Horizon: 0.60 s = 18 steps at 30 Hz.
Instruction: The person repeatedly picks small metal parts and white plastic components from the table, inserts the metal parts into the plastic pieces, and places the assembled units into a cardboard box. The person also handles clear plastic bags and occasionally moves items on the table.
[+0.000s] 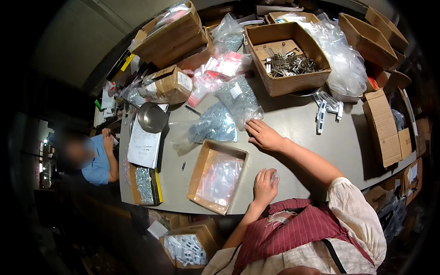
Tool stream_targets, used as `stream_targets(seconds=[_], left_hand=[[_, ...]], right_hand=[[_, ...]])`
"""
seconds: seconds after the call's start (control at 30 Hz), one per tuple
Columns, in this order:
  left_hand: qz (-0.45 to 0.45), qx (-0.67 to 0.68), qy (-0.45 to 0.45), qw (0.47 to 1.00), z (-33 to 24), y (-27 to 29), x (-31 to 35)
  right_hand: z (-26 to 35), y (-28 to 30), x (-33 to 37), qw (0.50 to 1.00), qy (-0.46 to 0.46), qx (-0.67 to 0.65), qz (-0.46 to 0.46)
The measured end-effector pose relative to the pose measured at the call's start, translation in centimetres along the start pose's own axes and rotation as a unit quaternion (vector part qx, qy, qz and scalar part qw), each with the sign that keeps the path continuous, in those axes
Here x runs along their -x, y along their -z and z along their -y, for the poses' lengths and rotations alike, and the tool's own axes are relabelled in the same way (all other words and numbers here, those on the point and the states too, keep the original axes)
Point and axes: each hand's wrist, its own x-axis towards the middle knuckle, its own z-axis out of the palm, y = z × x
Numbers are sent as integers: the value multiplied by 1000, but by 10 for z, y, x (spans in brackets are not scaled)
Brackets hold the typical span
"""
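Note:
My right hand (266, 136) reaches across the table, its fingertips against the lower end of a clear plastic bag of small metal parts (238, 94). Its fingers look spread, with the thumb apart. Closer to my body, my left hand (265, 187) is curled around what looks like a small clear plastic bag (274, 177); the fingers hide part of it. A shallow cardboard box (195, 187) beside my left hand holds flat clear plastic bags (221, 176). Beyond that box lies another clear bag with bluish contents (215, 123).
A big cardboard box (298, 85) of metal pieces stands at the back. Metal slides (322, 117) lie right of my right arm. Left are a metal bowl (152, 117), papers (143, 149), a tray of small parts (144, 183) and a small dark part (184, 166). Another person (96, 160) sits far left.

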Motion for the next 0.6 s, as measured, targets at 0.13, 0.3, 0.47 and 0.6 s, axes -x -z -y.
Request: stream_targets(seconds=[0.13, 0.3, 0.47, 0.6], left_hand=[[20, 60, 55, 996, 9, -4, 12], [5, 57, 34, 998, 15, -9, 14], [5, -15, 8, 1000, 18, -11, 6], [36, 51, 59, 996, -4, 3, 4]], right_hand=[[5, 19, 56, 999, 33, -13, 11], [20, 53, 107, 1000, 13, -9, 5], [29, 65, 130, 987, -153, -29, 32], [22, 64, 135, 987, -158, 25, 24]])
